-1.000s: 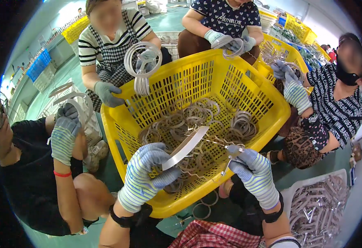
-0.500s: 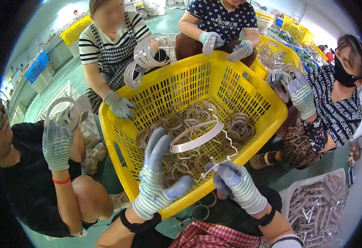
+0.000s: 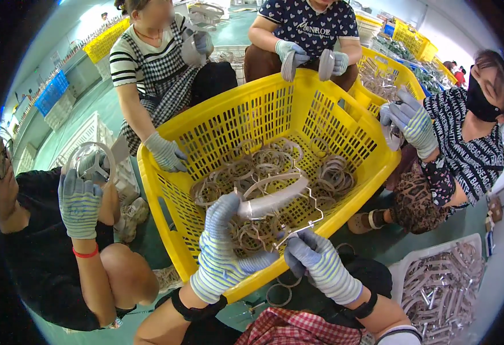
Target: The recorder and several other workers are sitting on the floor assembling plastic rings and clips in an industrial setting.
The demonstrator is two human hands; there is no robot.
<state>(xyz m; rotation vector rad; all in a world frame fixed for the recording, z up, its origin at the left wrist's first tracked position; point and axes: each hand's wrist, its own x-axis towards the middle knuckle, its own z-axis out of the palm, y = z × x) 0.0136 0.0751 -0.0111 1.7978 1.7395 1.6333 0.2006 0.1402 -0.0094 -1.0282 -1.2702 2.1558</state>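
My right hand (image 3: pixel 324 264), in a striped glove, is closed in a pinch on a bent metal wire rod (image 3: pixel 315 222) over the near side of the yellow basket. A pale grey ring band (image 3: pixel 278 201) appears tilted at the wire's upper part; how they join is unclear. My left hand (image 3: pixel 220 253), gloved alike, has its fingers stretched upward and its thumb spread toward the wire's lower end. Its fingertips are at the band's left edge; whether they touch is unclear. Below, several grey rings (image 3: pixel 335 175) lie in the yellow basket (image 3: pixel 217 129).
Gloved co-workers sit around the basket, some holding grey rings (image 3: pixel 113 158) or curved pieces (image 3: pixel 288 66). A white crate (image 3: pixel 395 282) of metal pieces stands at the lower right. Another yellow basket (image 3: pixel 416 86) is behind. Loose rings (image 3: pixel 279 295) lie on the floor by my arms.
My left fingers have shifted right toward the band, and my right hand slightly left. The band has tilted. The striped-shirt co-worker's ring bunch is no longer held out over the basket's far-left rim.
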